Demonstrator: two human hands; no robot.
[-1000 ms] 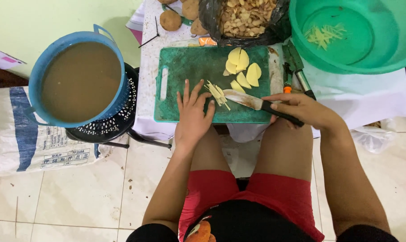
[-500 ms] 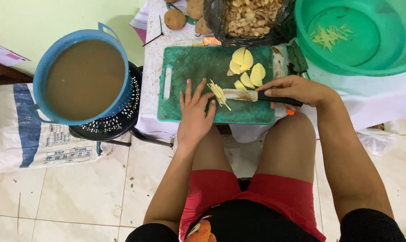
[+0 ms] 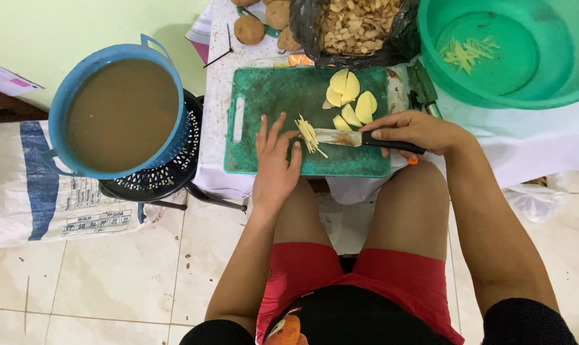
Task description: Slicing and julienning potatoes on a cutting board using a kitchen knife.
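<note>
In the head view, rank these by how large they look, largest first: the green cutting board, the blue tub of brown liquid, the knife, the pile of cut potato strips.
1 and 2. Green cutting board and blue tub: look alike, and the tub seems nearer the camera, so unranked.
3. Knife.
4. Potato strips.

Potato strips (image 3: 310, 135) on cutting board (image 3: 264, 102), slices (image 3: 350, 102) behind.

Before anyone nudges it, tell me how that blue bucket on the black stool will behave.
The blue bucket looks brimful of murky brown liquid, so it is probably heavy and apt to slosh over. It overhangs the black stool, so a sideways shove might tip it. Its side handles likely give the safest grip.
</note>
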